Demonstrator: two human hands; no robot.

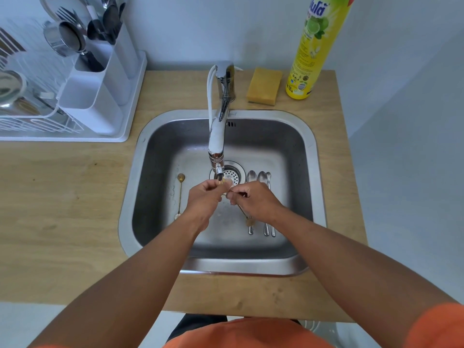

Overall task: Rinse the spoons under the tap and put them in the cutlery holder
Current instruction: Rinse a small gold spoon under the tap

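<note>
Both hands close their grip on one gold spoon: left hand pinching its bowl, right hand its handle.

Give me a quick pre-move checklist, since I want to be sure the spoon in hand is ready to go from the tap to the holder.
1. Spoon held securely: ok. The right hand pinches the gold spoon by its handle; the left hand holds its bowl end under the tap.
2. Water running over the bowl: cannot tell; the flow is not clearly visible.
3. Spoon rinsed clean: cannot tell; the fingers hide the bowl.
4. Cutlery holder has room: ok. Its front compartments look free, while the back ones hold utensils.
5. Spoons left in the sink: not ok. One gold spoon on the left and three silver spoons remain.
</note>
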